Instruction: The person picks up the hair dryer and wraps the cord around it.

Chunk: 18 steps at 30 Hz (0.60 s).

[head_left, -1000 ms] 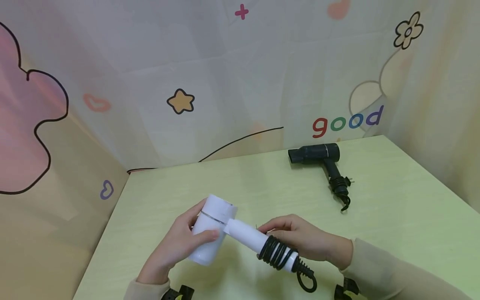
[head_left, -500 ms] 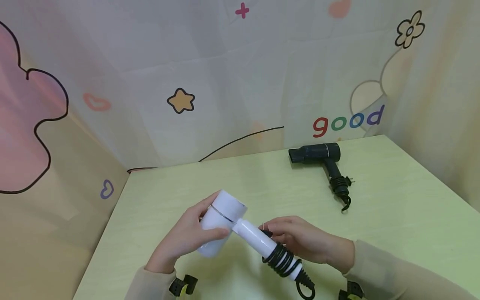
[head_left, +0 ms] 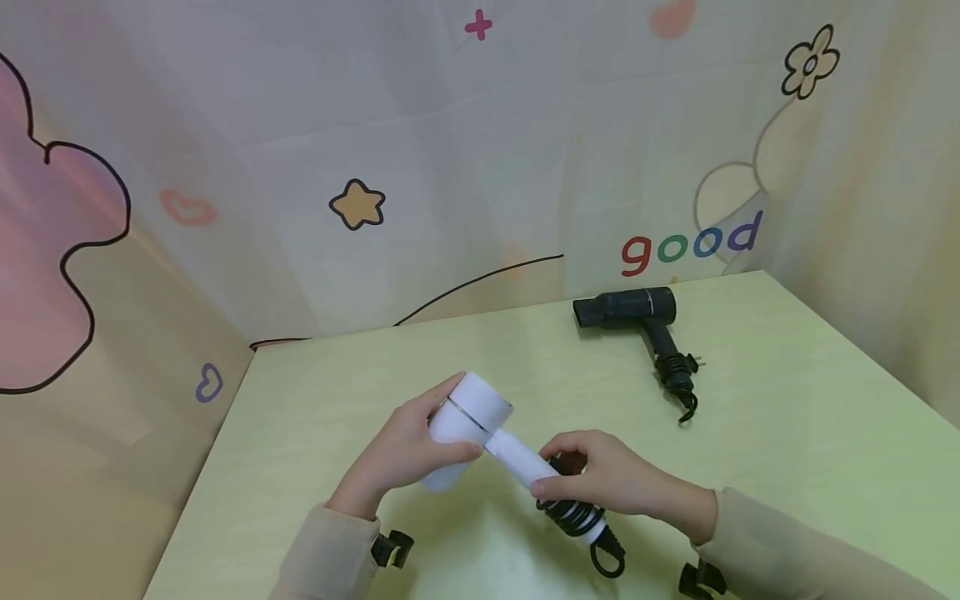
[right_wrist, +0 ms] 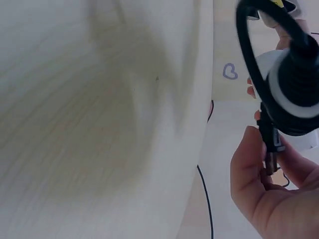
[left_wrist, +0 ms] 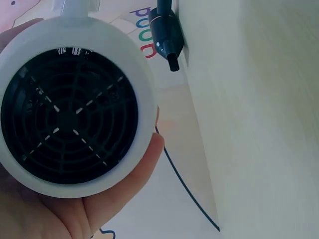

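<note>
A white hair dryer is held tilted above the table, its handle slanting down to the right. My left hand grips the barrel, thumb on the near side. The left wrist view looks straight at the round black intake grille at the barrel's end. At the handle, my right hand has its thumb on the front and its fingers behind, partly hidden. A black cord is wound round the lower handle and ends in a loop. In the right wrist view, the plug sits between thumb and fingers.
Farther back on the pale green table lies a black hair dryer, its cord wrapped round the handle. Behind the table hangs a printed curtain. The table's right edge slants toward the front.
My left hand and the white hair dryer have shifted right and slightly up. The right thumb has come from behind the handle onto its front. The black hair dryer has not moved.
</note>
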### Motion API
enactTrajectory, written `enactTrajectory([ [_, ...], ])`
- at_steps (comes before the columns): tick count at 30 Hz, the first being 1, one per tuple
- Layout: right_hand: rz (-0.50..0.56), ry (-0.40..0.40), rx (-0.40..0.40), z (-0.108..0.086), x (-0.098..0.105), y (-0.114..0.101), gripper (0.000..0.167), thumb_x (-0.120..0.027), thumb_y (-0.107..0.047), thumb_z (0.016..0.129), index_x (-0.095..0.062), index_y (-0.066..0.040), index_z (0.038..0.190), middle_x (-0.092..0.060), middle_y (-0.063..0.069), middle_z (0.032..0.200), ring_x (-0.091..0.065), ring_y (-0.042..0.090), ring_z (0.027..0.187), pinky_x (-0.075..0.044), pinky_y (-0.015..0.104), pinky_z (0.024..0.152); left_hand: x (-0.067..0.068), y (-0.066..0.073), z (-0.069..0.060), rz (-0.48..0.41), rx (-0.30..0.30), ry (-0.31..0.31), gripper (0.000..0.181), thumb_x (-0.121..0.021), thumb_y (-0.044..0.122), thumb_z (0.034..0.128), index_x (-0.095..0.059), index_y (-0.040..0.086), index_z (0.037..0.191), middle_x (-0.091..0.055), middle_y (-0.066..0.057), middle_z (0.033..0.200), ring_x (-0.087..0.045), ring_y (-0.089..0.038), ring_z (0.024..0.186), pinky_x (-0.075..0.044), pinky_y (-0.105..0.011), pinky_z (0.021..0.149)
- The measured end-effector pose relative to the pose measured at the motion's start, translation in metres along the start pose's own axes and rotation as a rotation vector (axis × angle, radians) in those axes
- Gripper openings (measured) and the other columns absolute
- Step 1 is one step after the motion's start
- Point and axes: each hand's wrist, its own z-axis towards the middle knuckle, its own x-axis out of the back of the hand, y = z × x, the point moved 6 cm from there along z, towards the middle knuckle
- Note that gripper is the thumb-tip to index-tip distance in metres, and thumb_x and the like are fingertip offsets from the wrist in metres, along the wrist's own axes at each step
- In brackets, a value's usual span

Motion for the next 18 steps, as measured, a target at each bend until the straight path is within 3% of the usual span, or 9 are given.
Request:
enactTrajectory([
  [7,-0.157,0.052,0.038,0.003,0.008,0.007,0.025,-0.07,-0.039,0.083,-0.069,-0.015,0.09,-0.066,-0.002,0.08,-0.058,0.009,0.066,-0.049,0.024,0.058,-0.009,0.0,0.022,0.064,0.047,-0.052,0.082,-0.078,0.033,0.0729,-0.036,0.037,0.143,-0.061,-0.004,0.11,-0.061,-0.021,0.085,-0.051,-0.035,0.068],
  [13,-0.23,0.129,0.018,0.008,0.015,0.012,0.024,-0.072,-0.039,0.08,-0.067,-0.015,0.08,-0.064,-0.006,0.071,-0.057,0.006,0.061,-0.048,0.023,0.054,-0.014,0.002,0.046,0.061,0.049,-0.114,0.082,-0.077,0.031,0.0725,-0.038,0.032,0.144,-0.06,-0.002,0.114,-0.062,-0.021,0.085,-0.051,-0.034,0.071],
  [18,-0.243,0.193,-0.007,0.014,0.025,0.019,0.026,-0.072,-0.038,0.079,-0.067,-0.013,0.077,-0.062,-0.005,0.067,-0.056,0.008,0.059,-0.048,0.024,0.052,-0.018,-0.001,0.062,0.075,0.067,-0.083,0.084,-0.077,0.033,0.0722,-0.037,0.025,0.146,-0.06,-0.005,0.119,-0.061,-0.021,0.088,-0.051,-0.034,0.073],
])
